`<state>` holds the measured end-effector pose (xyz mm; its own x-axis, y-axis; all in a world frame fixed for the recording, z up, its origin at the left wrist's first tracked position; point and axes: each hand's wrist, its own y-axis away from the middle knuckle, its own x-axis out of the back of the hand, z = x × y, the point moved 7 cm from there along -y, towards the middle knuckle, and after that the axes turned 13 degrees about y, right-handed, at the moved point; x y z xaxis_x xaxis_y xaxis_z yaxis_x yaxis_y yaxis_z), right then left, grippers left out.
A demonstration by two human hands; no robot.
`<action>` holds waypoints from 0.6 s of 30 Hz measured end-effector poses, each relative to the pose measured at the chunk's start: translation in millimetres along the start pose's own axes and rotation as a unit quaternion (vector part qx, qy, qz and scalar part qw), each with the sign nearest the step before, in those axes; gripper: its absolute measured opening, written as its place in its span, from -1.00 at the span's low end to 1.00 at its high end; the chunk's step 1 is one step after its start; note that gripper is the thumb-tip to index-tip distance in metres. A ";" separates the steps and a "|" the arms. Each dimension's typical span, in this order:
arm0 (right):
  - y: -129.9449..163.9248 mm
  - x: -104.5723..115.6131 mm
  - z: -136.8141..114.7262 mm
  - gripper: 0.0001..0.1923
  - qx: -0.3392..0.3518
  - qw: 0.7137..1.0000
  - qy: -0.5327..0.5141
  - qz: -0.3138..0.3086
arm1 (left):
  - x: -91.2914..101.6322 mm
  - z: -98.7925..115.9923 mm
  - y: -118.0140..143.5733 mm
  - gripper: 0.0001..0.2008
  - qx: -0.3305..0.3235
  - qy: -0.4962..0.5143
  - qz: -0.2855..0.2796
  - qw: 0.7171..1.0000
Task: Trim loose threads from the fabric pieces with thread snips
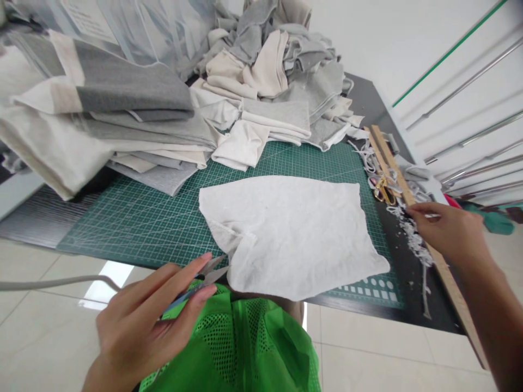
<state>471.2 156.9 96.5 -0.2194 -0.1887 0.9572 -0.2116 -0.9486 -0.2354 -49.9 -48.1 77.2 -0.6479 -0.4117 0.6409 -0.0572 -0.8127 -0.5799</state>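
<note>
My left hand [151, 321] grips small blue-handled scissors [204, 280], their blades pointing at the near left corner of a white fabric piece [294, 234]. That piece lies flat on a green cutting mat [151, 218]. My right hand [445, 228] hovers over the table's right side, fingertips pinched on white fabric scraps [412, 234] beside a long wooden ruler [412, 201]. Gold-handled scissors [384, 190] lie among scraps by the ruler.
Stacks and heaps of grey, cream and white fabric [163, 114] fill the mat's back and left. Dark table [368, 103] edge runs close to me; my green mesh vest [245, 348] is below it. Metal rails [469, 136] line the white wall at right. A grey cable [53, 282] hangs at left.
</note>
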 end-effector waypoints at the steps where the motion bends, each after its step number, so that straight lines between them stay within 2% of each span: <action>1: 1.1 -0.9 -1.6 -0.89 0.002 1.000 0.015 -0.005 | 0.1 -0.3 -0.1 -0.53 0.001 0.000 0.000 1.000; 6: 6.1 1.6 -1.4 -0.78 0.007 0.996 0.084 0.002 | 0.9 -0.7 1.0 -0.50 -0.016 -0.012 0.019 1.000; 10: 9.4 5.1 1.1 -0.75 0.028 0.997 0.074 0.005 | -0.2 -2.8 2.2 -0.53 -0.003 -0.014 0.010 1.000; 14: 19.9 24.6 -13.4 -0.71 0.102 0.990 0.018 0.095 | -1.0 -4.5 2.0 -0.66 0.000 -0.009 0.011 1.000; 17: 34.4 40.8 -22.0 -0.90 0.089 0.984 0.011 0.151 | -3.5 -6.1 -0.7 -0.69 0.005 0.015 0.011 1.000; 18: 40.1 46.9 -24.9 -0.87 0.079 0.982 0.011 0.173 | -4.4 -7.0 -1.7 -0.70 0.011 0.028 0.010 0.999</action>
<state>428.7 116.3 127.8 -0.2737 -0.5029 0.8199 0.0302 -0.8565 -0.5153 -52.3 -42.0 71.9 -0.6900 -0.4055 0.5995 -0.0269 -0.8134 -0.5811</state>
